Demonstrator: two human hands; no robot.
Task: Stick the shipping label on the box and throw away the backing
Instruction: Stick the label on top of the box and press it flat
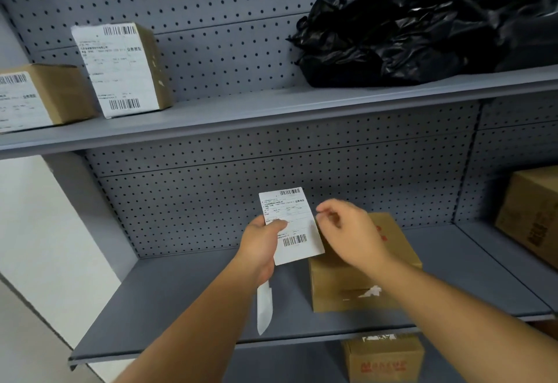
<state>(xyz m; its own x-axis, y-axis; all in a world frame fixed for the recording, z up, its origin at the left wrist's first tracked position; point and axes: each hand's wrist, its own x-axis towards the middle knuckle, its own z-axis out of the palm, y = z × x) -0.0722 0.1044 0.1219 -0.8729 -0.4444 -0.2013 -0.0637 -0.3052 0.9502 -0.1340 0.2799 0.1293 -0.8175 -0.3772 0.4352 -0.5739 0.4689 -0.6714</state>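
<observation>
My left hand [263,246] grips a white shipping label [297,231] with barcodes, held upright in front of the middle shelf. A strip of white backing paper [264,307] hangs down below the same hand. My right hand [350,231] reaches to the label's right edge with thumb and forefinger pinched there; whether they grip the edge I cannot tell. Just behind and below the label, a plain brown cardboard box [362,286] with red print sits on the grey shelf [181,307].
The upper shelf [241,116] carries two labelled boxes [123,68] at the left and black plastic bags [422,29] at the right. A large box [531,216] stands at the right end of the middle shelf. Another box [383,358] sits below.
</observation>
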